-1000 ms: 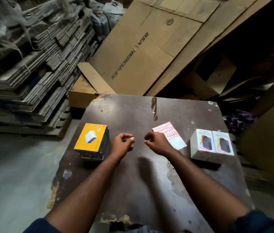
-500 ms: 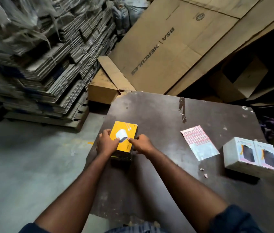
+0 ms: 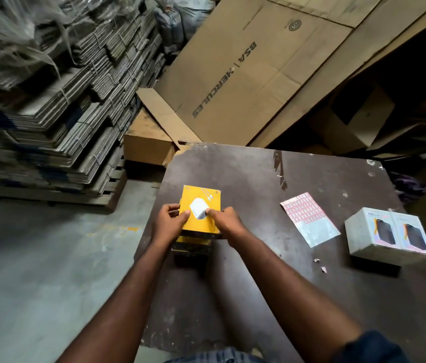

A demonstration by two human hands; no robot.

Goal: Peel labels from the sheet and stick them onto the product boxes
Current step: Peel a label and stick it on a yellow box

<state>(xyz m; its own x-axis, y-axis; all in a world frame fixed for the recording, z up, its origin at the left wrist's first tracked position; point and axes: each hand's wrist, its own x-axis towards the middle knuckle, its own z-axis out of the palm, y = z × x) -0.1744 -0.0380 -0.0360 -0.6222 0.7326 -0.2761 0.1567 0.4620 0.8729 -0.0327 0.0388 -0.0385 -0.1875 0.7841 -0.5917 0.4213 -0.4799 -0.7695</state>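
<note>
The left hand (image 3: 168, 222) grips the left edge of the flat yellow cardboard product box (image 3: 199, 226), thumb on top and fingers curled round its side. The right hand (image 3: 226, 224) clasps the box's right edge, one fingertip on the white picture on its lid. Directly beneath this grip lies a second yellow box (image 3: 192, 244) on the dark brown table (image 3: 245, 179). To the right of the grip lies the pink-and-white label sheet (image 3: 308, 218), and further right stands a pair of white product boxes (image 3: 387, 235).
</note>
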